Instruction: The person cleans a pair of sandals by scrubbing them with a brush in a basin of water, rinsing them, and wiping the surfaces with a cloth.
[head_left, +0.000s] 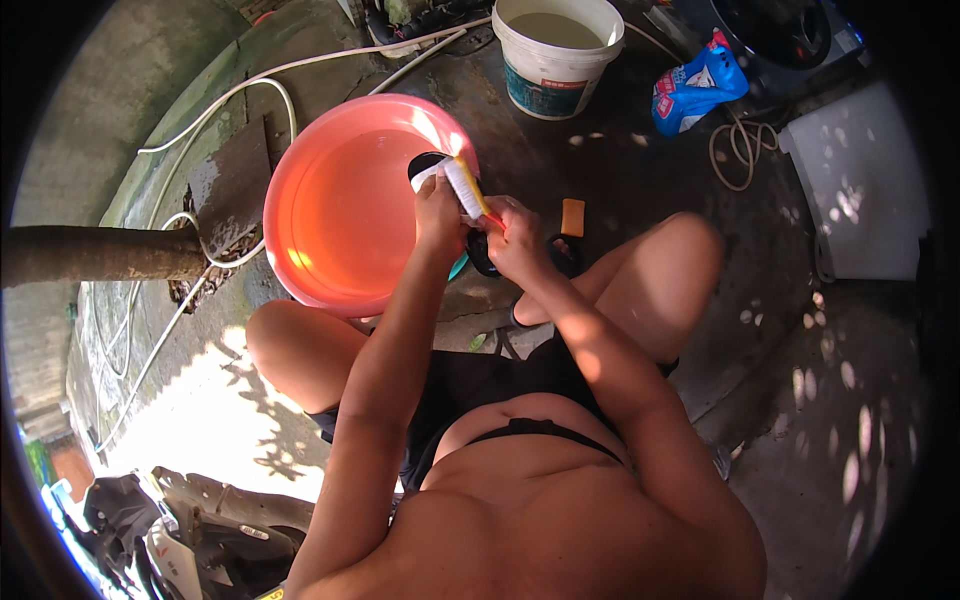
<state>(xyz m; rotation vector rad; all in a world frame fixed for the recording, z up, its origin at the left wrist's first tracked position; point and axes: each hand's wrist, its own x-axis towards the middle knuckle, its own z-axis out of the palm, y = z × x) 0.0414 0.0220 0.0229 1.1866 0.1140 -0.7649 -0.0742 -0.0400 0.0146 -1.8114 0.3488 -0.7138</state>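
Note:
My left hand (437, 212) grips a black-and-white object (426, 166), apparently a shoe, above the right rim of a pink plastic basin (281, 176). In my right hand (517, 232) is the red handle of a scrubbing brush (466, 187) with white bristles and a yellow back. The brush lies against or just over the held object; contact is hard to tell. Cloudy, orange-tinted water (352, 217) stands in the basin. Below my hands is a black item (481, 253), partly hidden. An orange block (573, 217), perhaps soap or a sponge, rests on the ground to the right.
A white bucket (555, 64) of murky water stands beyond the basin. Near a dark front-loading machine (795, 45) sits a blue detergent pouch (694, 86). Pale hose (232, 90) loops across the left side, past a tree trunk (105, 255). A white panel-like box (855, 187) is at right.

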